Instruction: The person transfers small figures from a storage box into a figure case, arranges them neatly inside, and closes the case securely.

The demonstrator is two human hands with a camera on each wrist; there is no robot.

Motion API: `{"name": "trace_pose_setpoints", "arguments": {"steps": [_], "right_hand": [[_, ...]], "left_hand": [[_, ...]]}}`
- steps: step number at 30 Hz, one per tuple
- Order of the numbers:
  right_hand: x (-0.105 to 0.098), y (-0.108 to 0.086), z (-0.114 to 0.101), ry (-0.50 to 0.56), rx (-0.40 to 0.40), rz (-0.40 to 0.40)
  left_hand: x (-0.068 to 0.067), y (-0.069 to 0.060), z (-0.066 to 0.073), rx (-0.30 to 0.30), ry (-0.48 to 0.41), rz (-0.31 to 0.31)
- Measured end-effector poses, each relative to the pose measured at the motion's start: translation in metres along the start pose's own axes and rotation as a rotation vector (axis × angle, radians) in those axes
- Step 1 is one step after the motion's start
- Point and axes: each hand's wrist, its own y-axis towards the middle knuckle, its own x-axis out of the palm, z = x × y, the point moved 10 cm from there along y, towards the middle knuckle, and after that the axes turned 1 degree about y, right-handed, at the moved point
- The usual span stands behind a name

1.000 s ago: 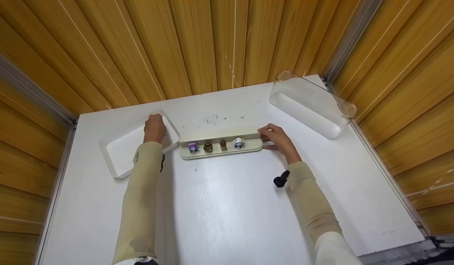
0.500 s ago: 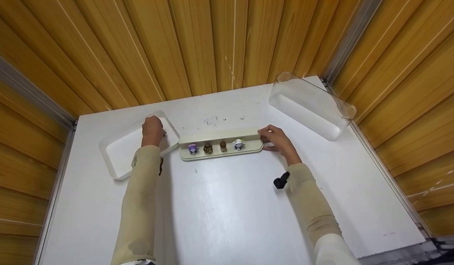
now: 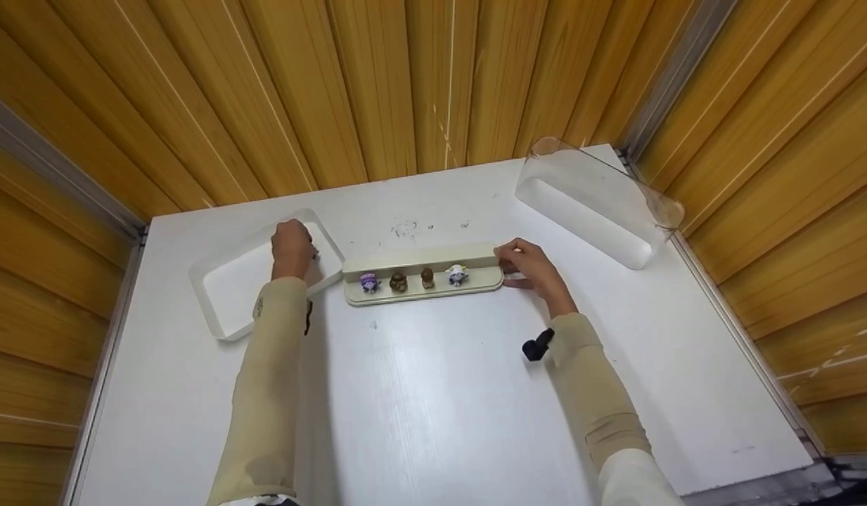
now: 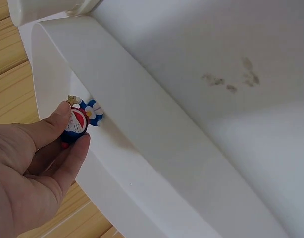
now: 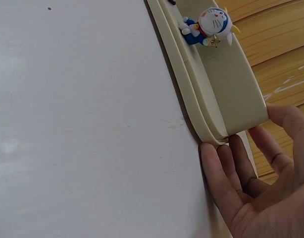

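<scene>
In the left wrist view, my left hand (image 4: 35, 171) pinches a small blue cat figurine (image 4: 76, 124) with a red mouth, between thumb and fingers. This hand (image 3: 291, 249) is inside the white shallow tray (image 3: 212, 309) at the left. My right hand (image 3: 535, 268) grips the right end of a cream display stand (image 3: 426, 256), a long shelf with a raised back. On it several figurines stand in a row: a purple-topped one (image 3: 369, 282), two brown ones (image 3: 399, 282) and a white-and-blue one (image 5: 211, 25) nearest my right hand.
A clear cover (image 3: 602, 179) lies over a long white base at the back right, near the table edge. The white table (image 3: 419, 393) meets yellow wood-look walls (image 3: 377, 91) on its far sides. Dark smudges mark the table behind the stand.
My left hand has shifted slightly left within the tray, and a bit of the figurine now shows beside it. The right hand and the stand have stayed in place.
</scene>
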Motion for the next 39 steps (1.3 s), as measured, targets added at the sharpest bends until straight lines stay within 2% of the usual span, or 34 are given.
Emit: {"name": "trace_pose_setpoints", "arguments": {"steps": [7,12,16,20,23,29,33,39], "right_hand": [[-0.007,0.016,0.016,-0.005,-0.009,0.027],[-0.004,0.019,0.014,-0.027,-0.040,0.030],[0.001,0.020,0.016,-0.054,-0.025,0.018],[-0.002,0.019,0.013,-0.050,-0.046,0.039],[-0.004,0.019,0.012,-0.034,-0.055,0.053],[-0.001,0.019,0.017,-0.036,-0.032,0.012],[-0.004,0.017,0.018,-0.029,-0.033,0.010],[-0.009,0.016,0.017,-0.030,-0.029,0.017]], "left_hand": [[0.004,-0.002,0.002,0.028,0.019,-0.046],[0.004,-0.006,-0.004,0.032,0.018,-0.032],[0.004,-0.008,-0.011,0.021,0.014,-0.020],[-0.002,-0.006,-0.004,0.070,-0.011,0.026],[-0.004,-0.006,0.002,0.102,-0.019,0.037],[0.002,-0.008,-0.004,0.091,0.003,0.025],[0.006,-0.009,0.000,0.116,-0.008,0.028],[0.005,-0.008,0.003,0.103,-0.003,0.049]]}}
